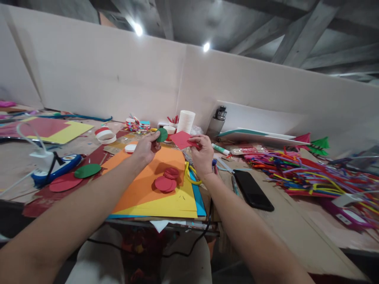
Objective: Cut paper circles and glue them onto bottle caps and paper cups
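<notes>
A small green paper circle (pixel 162 135) is pinched in my left hand (pixel 149 146), raised above the work surface. My right hand (pixel 202 152) grips a red paper piece (pixel 181 140) with straight edges by its right side, a short way from the green circle. Below both hands lie orange paper sheets (pixel 133 183) over yellow paper (pixel 174 205) and blue paper (pixel 199 197). A loose pile of red paper circles (pixel 166 184) rests on them. Yellow-handled scissors (pixel 189 175) lie partly hidden beside my right wrist.
White paper cups (pixel 186 121) stand stacked at the back near a bottle (pixel 217 121). A black phone (pixel 253 190) and many pipe cleaners (pixel 296 171) are at right. Larger green (pixel 87 170) and red (pixel 65 182) circles lie left, by a blue-and-white device (pixel 57 169).
</notes>
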Demonstrator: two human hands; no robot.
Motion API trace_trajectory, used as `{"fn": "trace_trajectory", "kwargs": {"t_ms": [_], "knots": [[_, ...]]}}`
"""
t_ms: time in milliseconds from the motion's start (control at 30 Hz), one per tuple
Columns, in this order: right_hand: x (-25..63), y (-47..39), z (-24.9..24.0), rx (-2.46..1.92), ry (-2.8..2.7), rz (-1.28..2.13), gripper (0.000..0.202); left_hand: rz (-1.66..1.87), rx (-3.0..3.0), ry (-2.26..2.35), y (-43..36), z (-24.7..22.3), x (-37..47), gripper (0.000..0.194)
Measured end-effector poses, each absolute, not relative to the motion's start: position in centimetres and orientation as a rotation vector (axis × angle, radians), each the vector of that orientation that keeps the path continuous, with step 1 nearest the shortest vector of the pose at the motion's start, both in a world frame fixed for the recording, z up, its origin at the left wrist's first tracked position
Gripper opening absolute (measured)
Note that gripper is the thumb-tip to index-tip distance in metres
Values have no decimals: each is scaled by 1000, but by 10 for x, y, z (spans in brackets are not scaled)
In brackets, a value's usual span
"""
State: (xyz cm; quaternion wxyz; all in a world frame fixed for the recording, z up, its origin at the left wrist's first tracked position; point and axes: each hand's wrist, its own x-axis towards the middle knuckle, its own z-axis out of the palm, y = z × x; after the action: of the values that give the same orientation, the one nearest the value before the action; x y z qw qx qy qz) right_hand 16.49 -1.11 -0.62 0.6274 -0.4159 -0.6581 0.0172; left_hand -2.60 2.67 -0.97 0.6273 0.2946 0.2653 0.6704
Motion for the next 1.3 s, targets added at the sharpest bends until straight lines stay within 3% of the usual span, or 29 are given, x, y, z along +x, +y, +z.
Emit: {"fn": "trace_trajectory", "kwargs": {"t_ms": [500,667,800,900,1000,1300], "knots": [[162,-17,-9,-860,-1776,-70,28,1319,935,564,15,-12,-15,27],[154,-21,-10,-796,-1736,257,35,1565,1143,663,13,-12,-13,23],[149,-16,-12,-938,-1516,640,39,1561,1332,731,6,-9,-12,18],[148,-11,-15,-976,-1491,832,32,1554,1329,676,-1,-7,-8,29],[149,-8,-17,-975,-1415,861,28,1528,1266,608,-2,-8,-5,46],[149,-8,-18,-927,-1332,918,29,1382,1310,742,-1,-10,-6,30]]}}
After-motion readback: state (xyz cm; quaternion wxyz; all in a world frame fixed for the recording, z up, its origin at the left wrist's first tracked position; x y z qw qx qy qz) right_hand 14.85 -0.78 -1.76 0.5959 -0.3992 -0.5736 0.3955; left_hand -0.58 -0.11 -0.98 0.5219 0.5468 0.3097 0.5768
